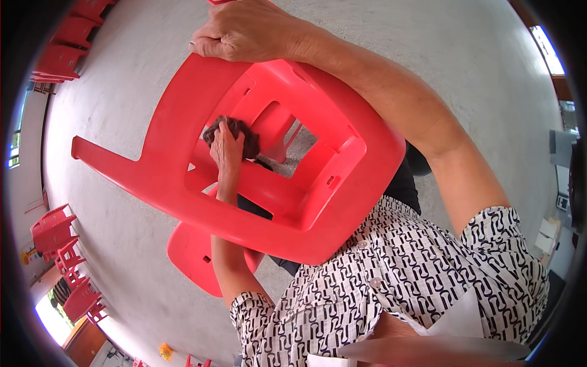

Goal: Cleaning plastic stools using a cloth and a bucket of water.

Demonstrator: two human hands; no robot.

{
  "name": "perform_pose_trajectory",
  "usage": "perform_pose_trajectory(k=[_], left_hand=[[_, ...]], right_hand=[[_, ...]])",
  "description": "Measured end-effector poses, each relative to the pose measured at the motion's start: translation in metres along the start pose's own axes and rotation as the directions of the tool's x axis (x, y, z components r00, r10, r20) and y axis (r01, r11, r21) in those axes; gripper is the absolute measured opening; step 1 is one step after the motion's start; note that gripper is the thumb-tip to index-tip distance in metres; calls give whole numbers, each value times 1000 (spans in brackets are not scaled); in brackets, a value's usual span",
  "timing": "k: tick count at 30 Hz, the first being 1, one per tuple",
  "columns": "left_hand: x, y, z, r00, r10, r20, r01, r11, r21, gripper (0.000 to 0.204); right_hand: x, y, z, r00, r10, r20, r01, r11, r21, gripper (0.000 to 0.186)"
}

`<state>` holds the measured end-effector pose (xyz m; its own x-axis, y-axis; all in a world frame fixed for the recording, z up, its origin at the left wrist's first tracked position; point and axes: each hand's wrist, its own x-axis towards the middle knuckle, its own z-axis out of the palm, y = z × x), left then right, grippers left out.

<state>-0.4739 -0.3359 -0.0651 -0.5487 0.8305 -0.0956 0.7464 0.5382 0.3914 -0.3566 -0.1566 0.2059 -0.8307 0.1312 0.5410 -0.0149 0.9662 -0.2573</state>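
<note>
A red plastic chair is tipped up in front of me, its legs and hollow underside facing me. My right hand is closed round the chair's upper edge, with the arm stretched across the far side. Through an opening in the frame reaches my left arm. Bunched under the fingers of my left hand is a dark brown cloth, held against the inside of the chair. Below the frame another rounded red panel with a slot sticks out; I cannot tell whether it belongs to the same chair.
Grey floor surrounds me. Along the left wall stand several red chairs, and stacked red chairs are at the far left. Grey and white items line the right side. A small yellow object shows at the lower edge.
</note>
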Motion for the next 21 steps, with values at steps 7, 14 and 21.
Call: perform_pose_trajectory(k=[7,14,21], left_hand=[[49,91,7,914,395,-97,-405,906,-126,44],[39,88,8,903,381,-201,-410,902,-133,49],[14,49,-19,993,53,108,-54,999,4,54]], right_hand=[[-1,-8,-9,999,-37,14,39,992,-122,23],[4,-23,-15,998,37,-57,-32,996,80,36],[-1,-8,-24,994,89,61,-92,995,49,36]])
